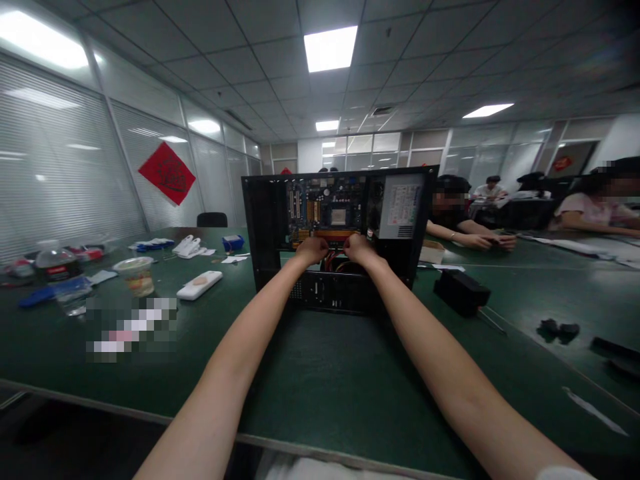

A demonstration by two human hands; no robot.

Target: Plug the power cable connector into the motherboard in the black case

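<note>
An open black computer case stands on the green table, its inside facing me. In it sit a motherboard with a bare processor square and, at the upper right, a silver power supply with a label. My left hand is at the board's lower edge, below the orange and red memory slots, fingers closed. Close beside it, my right hand is at the same edge, fingers also pinched together. Red and yellow wires show between and below the hands. What the fingertips hold is too small to make out.
On the left are a plastic cup, a bottle, a white box-like object and a blue item. To the right lies a black block-shaped part. A co-worker's hands rest across the table.
</note>
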